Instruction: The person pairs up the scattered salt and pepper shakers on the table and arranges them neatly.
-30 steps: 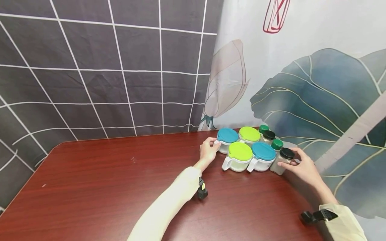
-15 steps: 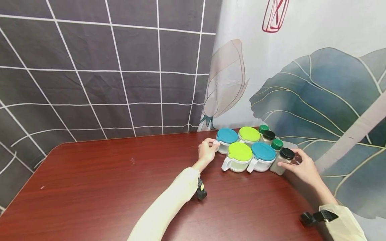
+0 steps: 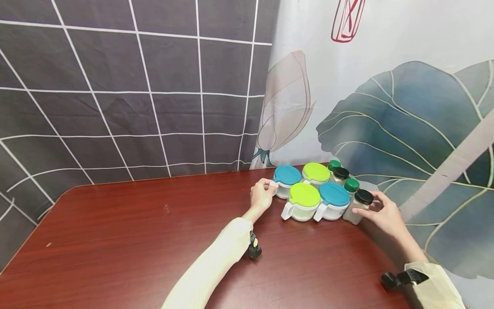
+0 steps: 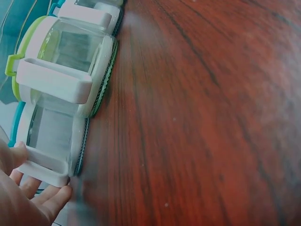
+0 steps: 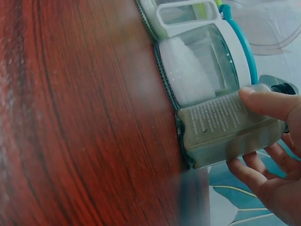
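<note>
Red-brown wood-grain table (image 3: 127, 240), grey grid-print cloth (image 3: 173, 111) far left, lotus-print cloth (image 3: 370, 98) far right. Left hand (image 3: 260, 198) pinches the white handle (image 4: 49, 174) of the far-left blue-lidded pot (image 3: 287, 180) between thumb and fingers. Right hand (image 3: 387, 214) grips the near-right black-capped square jar (image 3: 355, 210), thumb opposite slightly spread fingers. Clustered between them: two lime-lidded pots (image 3: 304, 197), second blue-lidded pot (image 3: 334, 197), green-capped jars (image 3: 351, 186).

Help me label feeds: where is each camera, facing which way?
Left wrist: worn there, faces white-handled jars; left fingers show.
Right wrist: worn there, faces gripped black-capped jar; right fingers show.
Head: worn there, faces forward and down at the table; both sleeves and fingers show.
Shared by head and right wrist: the gripped black-capped jar.
</note>
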Action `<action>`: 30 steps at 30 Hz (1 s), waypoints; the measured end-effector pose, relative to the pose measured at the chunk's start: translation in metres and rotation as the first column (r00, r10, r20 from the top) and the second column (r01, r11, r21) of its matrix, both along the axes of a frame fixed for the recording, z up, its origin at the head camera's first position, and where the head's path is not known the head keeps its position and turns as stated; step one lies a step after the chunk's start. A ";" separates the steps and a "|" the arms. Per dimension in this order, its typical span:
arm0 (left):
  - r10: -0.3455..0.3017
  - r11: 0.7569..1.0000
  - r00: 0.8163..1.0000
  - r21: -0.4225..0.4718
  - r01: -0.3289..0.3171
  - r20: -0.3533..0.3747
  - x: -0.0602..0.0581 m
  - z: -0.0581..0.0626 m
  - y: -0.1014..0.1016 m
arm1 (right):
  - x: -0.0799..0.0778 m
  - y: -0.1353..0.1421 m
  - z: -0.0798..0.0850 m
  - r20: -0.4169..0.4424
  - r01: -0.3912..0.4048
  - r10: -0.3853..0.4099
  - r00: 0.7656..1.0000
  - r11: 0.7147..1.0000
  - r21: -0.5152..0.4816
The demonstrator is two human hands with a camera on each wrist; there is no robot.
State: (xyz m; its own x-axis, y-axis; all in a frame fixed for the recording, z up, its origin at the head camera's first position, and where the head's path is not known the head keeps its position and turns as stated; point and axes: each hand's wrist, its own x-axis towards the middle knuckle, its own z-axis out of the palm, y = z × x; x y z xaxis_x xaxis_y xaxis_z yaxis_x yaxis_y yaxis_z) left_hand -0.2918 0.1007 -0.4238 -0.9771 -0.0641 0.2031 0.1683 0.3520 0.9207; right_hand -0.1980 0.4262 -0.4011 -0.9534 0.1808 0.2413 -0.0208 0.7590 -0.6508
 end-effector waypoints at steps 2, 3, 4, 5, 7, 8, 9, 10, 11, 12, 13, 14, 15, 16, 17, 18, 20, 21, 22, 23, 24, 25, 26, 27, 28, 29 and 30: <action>0.004 1.000 1.000 -0.002 -0.004 -0.001 0.001 0.000 0.000 | 0.000 -0.001 0.000 -0.004 0.006 -0.006 1.000 1.000 0.000; 0.007 1.000 1.000 -0.002 -0.007 0.000 0.002 0.000 0.000 | 0.001 -0.001 0.001 -0.008 0.012 -0.012 1.000 1.000 -0.001; 0.010 1.000 1.000 -0.001 -0.010 0.001 0.002 0.001 -0.001 | 0.001 -0.002 0.001 -0.014 0.015 -0.015 1.000 1.000 0.005; 0.013 1.000 1.000 -0.002 -0.013 0.001 0.002 0.001 -0.001 | 0.001 -0.003 0.001 -0.019 0.020 -0.019 1.000 1.000 0.008; 0.017 1.000 1.000 -0.005 -0.017 0.006 0.003 0.001 -0.001 | 0.000 -0.004 0.001 -0.031 0.027 -0.027 0.999 1.000 0.014; 0.019 1.000 1.000 -0.005 -0.019 0.008 0.003 0.002 -0.002 | 0.000 -0.005 0.001 -0.037 0.032 -0.031 0.999 0.999 0.017; 0.020 1.000 1.000 -0.005 -0.020 0.010 0.003 0.002 -0.002 | 0.000 -0.006 0.001 -0.040 0.034 -0.033 0.999 0.999 0.016; 0.020 1.000 1.000 -0.007 -0.020 0.012 0.003 0.002 -0.002 | 0.000 -0.006 0.001 -0.044 0.034 -0.033 0.998 0.999 0.016; 0.020 1.000 1.000 -0.009 -0.020 0.013 0.003 0.002 -0.002 | 0.000 -0.006 0.001 -0.046 0.036 -0.035 0.998 0.999 0.012; 0.021 1.000 1.000 -0.010 -0.021 0.016 0.003 0.002 -0.003 | 0.000 -0.006 0.001 -0.048 0.038 -0.038 0.998 0.999 0.011; 0.022 1.000 1.000 -0.010 -0.022 0.016 0.003 0.002 -0.003 | 0.001 -0.006 0.001 -0.051 0.040 -0.039 0.998 0.999 0.008; 0.023 1.000 1.000 -0.010 -0.023 0.017 0.004 0.002 -0.003 | 0.001 -0.006 0.000 -0.052 0.041 -0.041 0.998 0.999 0.007; 0.025 1.000 1.000 -0.008 -0.024 0.019 0.004 0.001 -0.003 | 0.001 -0.006 0.000 -0.053 0.042 -0.042 0.998 0.999 0.004; 0.026 1.000 0.999 -0.006 -0.026 0.021 0.004 0.001 -0.003 | 0.001 -0.006 0.000 -0.053 0.044 -0.044 0.998 0.999 0.004; 0.027 1.000 0.999 -0.006 -0.027 0.022 0.004 0.001 -0.003 | 0.001 -0.005 -0.001 -0.053 0.047 -0.047 0.998 0.999 0.004; 0.027 1.000 0.999 -0.005 -0.027 0.024 0.004 0.001 -0.003 | 0.001 -0.005 -0.001 -0.052 0.049 -0.049 0.997 0.999 0.004; 0.032 0.999 0.999 -0.008 -0.032 0.026 0.005 0.000 -0.004 | 0.001 -0.005 -0.001 -0.049 0.052 -0.052 0.997 0.999 0.003; 0.035 0.999 0.999 -0.008 -0.035 0.023 0.005 0.000 -0.004 | 0.002 -0.006 -0.002 -0.047 0.054 -0.054 0.997 0.999 0.003; 0.037 0.999 0.999 -0.010 -0.036 0.023 0.006 0.000 -0.004 | 0.002 -0.006 -0.002 -0.045 0.057 -0.057 0.997 0.998 0.002; 0.039 0.999 0.999 -0.012 -0.039 0.021 0.006 0.000 -0.005 | 0.002 -0.006 -0.002 -0.044 0.059 -0.059 0.997 0.998 -0.001; 0.041 0.999 0.999 -0.011 -0.041 0.019 0.006 -0.001 -0.005 | 0.002 -0.007 -0.002 -0.044 0.063 -0.063 0.997 0.998 -0.003; 0.044 0.999 0.999 -0.012 -0.044 0.017 0.006 -0.001 -0.005 | 0.002 -0.008 -0.001 -0.045 0.067 -0.067 0.997 0.998 -0.007; 0.044 0.999 0.999 -0.011 -0.043 0.015 0.006 0.000 -0.006 | 0.002 -0.008 -0.001 -0.046 0.074 -0.074 0.996 0.997 -0.014; 0.044 0.999 0.999 -0.008 -0.044 0.016 0.005 0.000 -0.006 | 0.002 -0.009 -0.001 -0.050 0.081 -0.082 0.995 0.996 -0.020; 0.044 0.999 0.999 -0.007 -0.044 0.019 0.005 0.000 -0.006 | 0.002 -0.010 -0.001 -0.055 0.089 -0.091 0.994 0.996 -0.029; 0.046 0.999 0.999 -0.007 -0.046 0.021 0.005 0.000 -0.007 | 0.003 -0.011 0.000 -0.061 0.095 -0.098 0.993 0.995 -0.039; 0.047 0.999 0.999 -0.005 -0.047 0.025 0.005 0.001 -0.007 | 0.003 -0.012 0.000 -0.068 0.100 -0.103 0.992 0.994 -0.049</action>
